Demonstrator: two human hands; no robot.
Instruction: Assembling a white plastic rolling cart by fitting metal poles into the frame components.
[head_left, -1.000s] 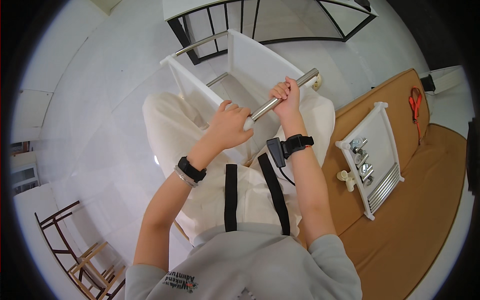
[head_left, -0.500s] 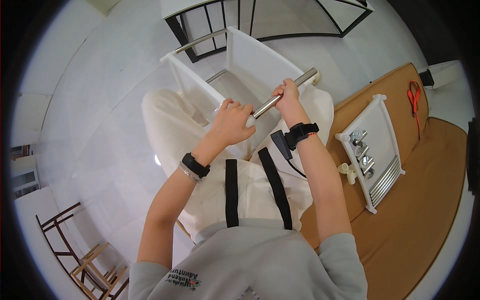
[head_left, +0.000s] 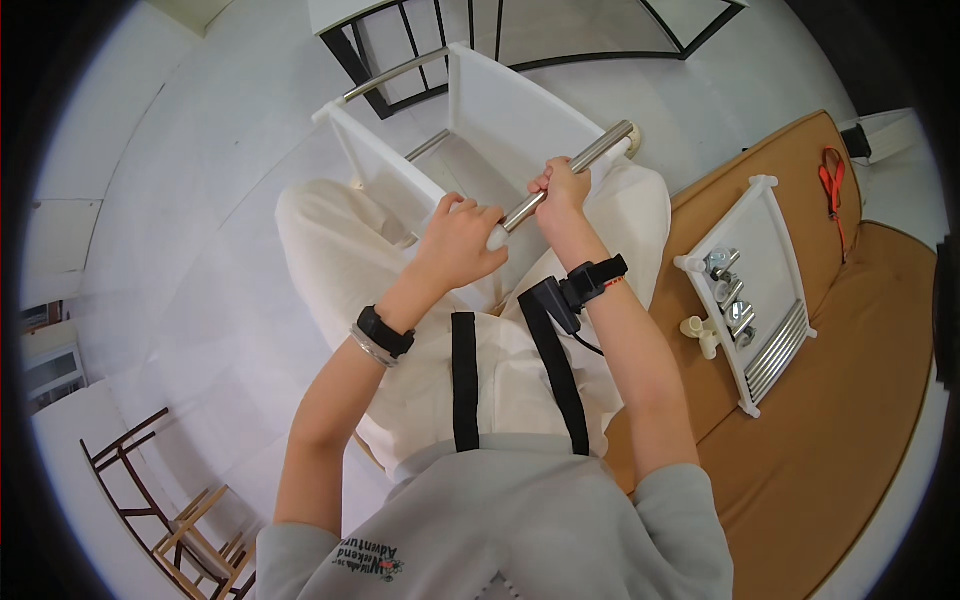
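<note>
Between my legs stands a partly built rack of white panels joined by metal tubes. My left hand [head_left: 455,243] is closed over the near corner of its left panel [head_left: 385,165], where a white corner socket [head_left: 497,237] shows by the fingers. A shiny metal tube [head_left: 605,144] slants from that socket up to the right. My right hand [head_left: 562,192] wraps around this tube partway along. The tube's far end lies close to the near corner of the right panel [head_left: 520,100]; whether it sits inside a socket there, I cannot tell.
On the brown sofa [head_left: 840,370] to the right lies a white tray-like panel [head_left: 765,265] holding metal tubes [head_left: 775,355] and short chrome fittings [head_left: 738,315]. Beside it are cream plastic joints [head_left: 702,335] and a red strap [head_left: 832,185]. Ahead stands a black-framed table [head_left: 590,68]; wooden chairs [head_left: 180,530] are at lower left.
My right hand has slid a little along the tube toward my left hand, so more of the tube's far part shows. The left hand keeps its hold. The whole view has shifted slightly.
</note>
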